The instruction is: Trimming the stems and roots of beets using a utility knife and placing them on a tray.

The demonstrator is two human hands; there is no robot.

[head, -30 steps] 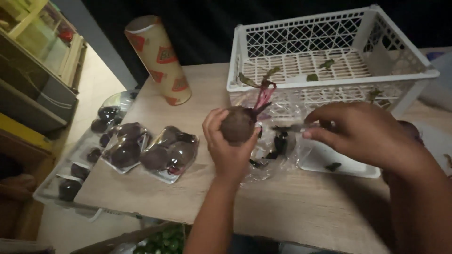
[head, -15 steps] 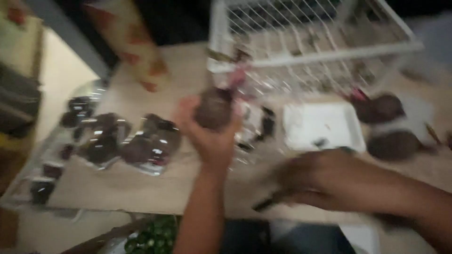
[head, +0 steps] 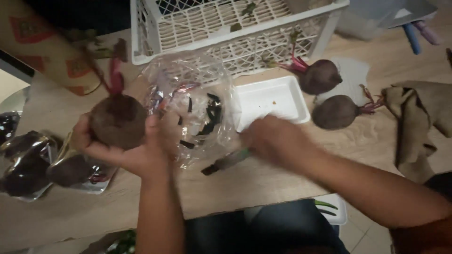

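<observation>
Left hand (head: 134, 148) clamped around round dark-purple beetroot (head: 117, 121), right hand (head: 273, 141) closed on blurred dark-bladed knife (head: 227, 161), crumpled clear plastic bag (head: 197, 101) between both grips.

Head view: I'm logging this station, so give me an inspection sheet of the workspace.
Surface: wooden table, partly covered.
Job's things: beetroot in left hand; knife in right hand, blurred.
Clutter: two loose beetroots, white tray, clear plastic bag, wrapped trays, brown cloth.
Grips: both closed on their things.
Cables: nothing seen.
Surroundings: white crate, patterned tube.
</observation>
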